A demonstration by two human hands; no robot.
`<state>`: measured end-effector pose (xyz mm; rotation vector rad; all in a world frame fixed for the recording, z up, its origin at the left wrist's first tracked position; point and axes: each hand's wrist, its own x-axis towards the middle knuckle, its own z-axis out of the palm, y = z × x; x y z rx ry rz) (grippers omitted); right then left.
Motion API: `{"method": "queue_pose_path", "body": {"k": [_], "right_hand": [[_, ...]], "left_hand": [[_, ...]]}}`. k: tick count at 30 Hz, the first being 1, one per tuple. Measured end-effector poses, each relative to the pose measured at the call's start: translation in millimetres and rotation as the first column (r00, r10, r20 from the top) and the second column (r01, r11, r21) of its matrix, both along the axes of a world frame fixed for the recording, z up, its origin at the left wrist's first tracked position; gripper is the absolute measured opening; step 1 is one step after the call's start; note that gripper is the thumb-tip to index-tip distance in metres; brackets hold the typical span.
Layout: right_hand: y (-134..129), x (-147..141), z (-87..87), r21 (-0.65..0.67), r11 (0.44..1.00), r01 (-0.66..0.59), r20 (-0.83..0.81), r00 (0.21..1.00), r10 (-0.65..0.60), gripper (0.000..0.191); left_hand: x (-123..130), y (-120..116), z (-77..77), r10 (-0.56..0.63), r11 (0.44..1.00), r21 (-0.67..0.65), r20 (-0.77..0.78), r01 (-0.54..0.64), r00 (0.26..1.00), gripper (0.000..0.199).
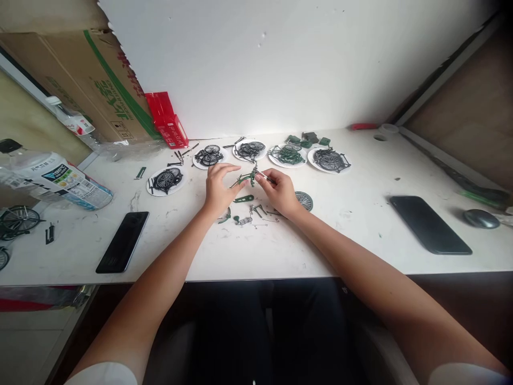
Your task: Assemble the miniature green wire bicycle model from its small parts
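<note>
green frame [247, 177] sits between left hand [217, 188] and right hand [281, 191]

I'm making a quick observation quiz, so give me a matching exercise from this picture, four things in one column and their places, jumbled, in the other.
1. green frame
2. red box
3. computer mouse
4. loose spoked wheel

A. near the table's right end
B. beside the right wrist
C. against the cardboard box
D. between the left hand and right hand

Pairs: 1-D, 2-C, 3-A, 4-B
</note>
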<state>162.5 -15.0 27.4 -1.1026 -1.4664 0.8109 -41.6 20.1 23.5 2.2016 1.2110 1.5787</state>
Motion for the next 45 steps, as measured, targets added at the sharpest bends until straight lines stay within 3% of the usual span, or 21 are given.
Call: {"method": "queue_pose_path", "body": {"k": [4, 8, 10, 14, 17, 20, 24, 29, 33, 35, 40, 45], "right_hand": [[-1, 0, 3.3, 0.065, 0.996, 0.057, -0.020, 0.998, -0.056, 0.059], [-1, 0, 2.7, 0.071, 0.994, 0.081, -0.027, 0.996, -0.080, 0.061], [0, 0, 1.6, 0.054, 0.995, 0.082, -0.036, 0.996, -0.081, 0.063], [1, 1, 0.7, 0.003, 0.998, 0.068, -0.081, 0.994, -0.067, 0.065], [1, 1, 1.2, -0.051, 0.997, 0.058, -0.096, 0.993, -0.063, 0.063], [1, 1, 0.9, -0.062, 0.997, 0.049, -0.094, 0.994, -0.054, 0.064], [1, 1, -1.4, -0.086, 0.996, 0.024, -0.092, 0.995, -0.032, 0.066], [2, 1, -3.0, -0.109, 0.994, -0.013, -0.091, 0.996, 0.003, 0.063], [3, 1, -4.3, -0.062, 0.998, -0.024, -0.080, 0.997, 0.019, 0.061], [3, 0, -4.7, -0.032, 0.999, -0.028, -0.080, 0.996, 0.025, 0.061], [4, 1, -3.8, -0.017, 1.000, -0.004, -0.018, 1.000, 0.004, 0.058], [7, 13, -0.2, 0.000, 1.000, -0.024, 0.292, 0.956, 0.023, 0.050]], "left_hand": [[-3, 5, -5.7, 0.090, 0.996, -0.016, 0.073, -0.089, 0.993, 0.045], [-5, 12, -14.9, 0.118, 0.990, -0.105, 0.204, -0.098, 0.972, 0.075], [-3, 18, -20.5, 0.111, 0.974, -0.224, 0.307, -0.042, 0.945, 0.089], [1, 24, -26.3, 0.040, 0.882, -0.414, 0.540, 0.224, 0.841, 0.101], [2, 20, -21.6, -0.010, 0.771, -0.457, 0.688, 0.443, 0.726, 0.099], [1, 13, -11.7, -0.039, 0.684, -0.461, 0.751, 0.566, 0.660, 0.087], [-3, 10, -1.4, -0.006, 0.625, -0.503, 0.762, 0.597, 0.648, 0.067], [-4, 11, -1.1, -0.044, 0.540, -0.516, 0.771, 0.664, 0.635, 0.046], [-2, 7, -3.1, -0.099, 0.490, -0.551, 0.734, 0.675, 0.672, 0.047], [0, 3, -2.2, -0.106, 0.515, -0.577, 0.691, 0.634, 0.715, 0.051], [2, -1, 4.1, -0.097, 0.648, -0.559, 0.613, 0.517, 0.784, 0.053], [0, 3, 5.9, -0.050, 0.709, -0.539, 0.605, 0.455, 0.794, 0.054]]}}
